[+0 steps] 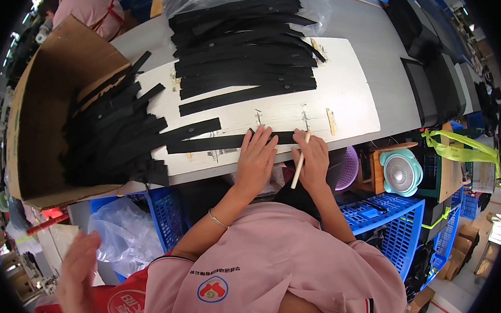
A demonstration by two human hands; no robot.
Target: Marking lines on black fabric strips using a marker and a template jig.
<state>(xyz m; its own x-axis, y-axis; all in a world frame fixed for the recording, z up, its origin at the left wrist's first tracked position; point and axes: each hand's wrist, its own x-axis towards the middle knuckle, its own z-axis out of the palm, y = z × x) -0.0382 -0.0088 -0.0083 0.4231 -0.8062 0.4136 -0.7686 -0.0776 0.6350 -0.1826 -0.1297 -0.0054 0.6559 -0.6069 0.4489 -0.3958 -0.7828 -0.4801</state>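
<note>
Black strip [204,144] lies flat beneath both hands, its free length running toward nine o'clock. Left hand [256,159] rests on it with fingers extended and slightly spread, pressing from above rather than closing round anything. Right hand [315,156], just toward three o'clock, has its fingers curled snugly about a slim white stick [297,173], fingertips by the strip's right end. Under the strip is a white board [352,89], set on a grey table [363,29]. Toward twelve o'clock, a stack of black strips [245,49] lies in rows. Near nine o'clock, more strips [113,135] spill from a cardboard box [70,58]. Well out, between three and four, stands a turquoise fan [400,172]; toward eight, another person's blurred hand [78,273].
</note>
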